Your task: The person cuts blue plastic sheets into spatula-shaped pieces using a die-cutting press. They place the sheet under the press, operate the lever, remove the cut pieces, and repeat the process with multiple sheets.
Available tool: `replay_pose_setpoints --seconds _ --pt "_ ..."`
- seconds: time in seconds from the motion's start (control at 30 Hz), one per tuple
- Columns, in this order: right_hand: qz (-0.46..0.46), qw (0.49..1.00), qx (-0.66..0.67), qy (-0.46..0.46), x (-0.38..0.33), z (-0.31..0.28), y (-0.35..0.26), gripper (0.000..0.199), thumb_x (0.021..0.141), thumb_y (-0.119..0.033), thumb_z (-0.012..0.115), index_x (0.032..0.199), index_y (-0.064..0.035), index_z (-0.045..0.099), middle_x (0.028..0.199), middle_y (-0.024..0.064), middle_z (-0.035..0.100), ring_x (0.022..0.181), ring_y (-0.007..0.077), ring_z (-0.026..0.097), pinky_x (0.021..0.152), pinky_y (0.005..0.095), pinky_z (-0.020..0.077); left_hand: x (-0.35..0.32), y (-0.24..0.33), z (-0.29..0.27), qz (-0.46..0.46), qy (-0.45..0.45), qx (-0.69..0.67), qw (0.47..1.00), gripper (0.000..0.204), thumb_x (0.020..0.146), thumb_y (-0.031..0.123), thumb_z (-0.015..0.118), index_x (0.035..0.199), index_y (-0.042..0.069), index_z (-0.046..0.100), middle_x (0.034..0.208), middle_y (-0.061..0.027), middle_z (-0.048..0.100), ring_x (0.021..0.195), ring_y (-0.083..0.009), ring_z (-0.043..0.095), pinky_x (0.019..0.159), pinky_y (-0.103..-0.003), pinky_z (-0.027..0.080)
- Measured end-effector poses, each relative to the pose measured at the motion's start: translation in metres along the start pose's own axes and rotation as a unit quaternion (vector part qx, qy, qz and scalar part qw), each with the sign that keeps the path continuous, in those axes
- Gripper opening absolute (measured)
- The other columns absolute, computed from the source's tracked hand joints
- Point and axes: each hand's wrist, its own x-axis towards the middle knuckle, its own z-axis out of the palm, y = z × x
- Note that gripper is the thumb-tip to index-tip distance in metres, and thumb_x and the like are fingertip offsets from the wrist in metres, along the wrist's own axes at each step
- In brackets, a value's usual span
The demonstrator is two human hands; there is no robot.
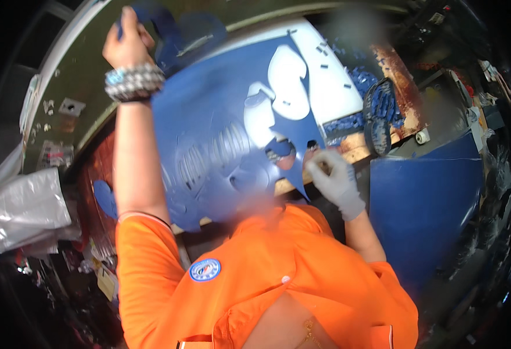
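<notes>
My bare left hand (129, 45), with a braided band at its wrist, is raised at the far left. Its fingers are closed on a dark blue cut piece of sheet (165, 35), which is blurred. Below lies a large blue sheet (203, 107) with slots and curved cut-outs; white shows through some of the openings. My right hand (336, 179), in a pale grey glove, is curled in a pinch by the sheet's near right edge. Whatever it may hold is too small or hidden to make out.
A white board (331, 81) with small dark scraps lies under the sheet. To its right stand a dark oval tool (377, 116) and blue trimmings. Another blue sheet (424, 198) hangs or lies at the right. Silvery plastic bags (29, 203) sit at the left.
</notes>
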Motion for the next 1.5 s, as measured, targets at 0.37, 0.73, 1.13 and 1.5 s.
replay_pose_setpoints --seconds 0.37,0.73,1.13,1.5 --pt "0.196 0.906 0.133 -0.352 0.032 0.070 0.012 0.056 0.099 -0.052 0.049 0.096 0.0012 0.066 0.085 0.0108 0.068 0.053 0.0132 0.060 0.045 0.0241 0.0468 -0.174 -0.041 -0.105 0.367 -0.397 0.274 0.796 0.046 0.079 0.003 0.070 0.124 0.005 0.063 0.090 -0.0116 0.066 0.071 -0.0272 0.061 0.064 -0.037 0.053" --pt "0.166 0.710 0.543 -0.417 0.028 0.089 0.036 0.051 0.106 -0.042 0.041 0.085 -0.0028 0.066 0.068 0.0087 0.064 0.052 0.0140 0.055 0.049 0.0247 0.0422 -0.309 -0.056 -0.128 -0.028 -0.304 0.178 0.935 0.037 0.081 0.015 0.078 0.115 0.004 0.069 0.080 -0.0060 0.060 0.074 -0.0214 0.058 0.069 -0.033 0.047" --pt "-0.092 0.986 0.023 -0.140 -0.040 0.095 -0.032 0.019 0.083 -0.019 0.074 0.084 -0.0017 0.065 0.088 0.0117 0.066 0.068 0.0192 0.064 0.066 0.0309 0.0519 -0.066 -0.020 -0.208 -0.110 -0.023 -0.021 0.993 0.020 0.098 0.022 0.064 0.101 0.002 0.067 0.068 0.0013 0.057 0.054 -0.0072 0.051 0.049 -0.022 0.041" --pt "0.203 0.855 0.230 -0.417 -0.018 0.132 -0.015 0.033 0.096 -0.031 0.063 0.099 0.0014 0.067 0.071 0.0068 0.065 0.058 0.0094 0.059 0.054 0.0206 0.0458 0.058 0.002 -0.259 -0.024 0.014 0.091 0.995 0.032 0.101 0.028 0.056 0.095 -0.004 0.059 0.071 -0.0081 0.054 0.055 -0.0159 0.053 0.045 -0.028 0.044"
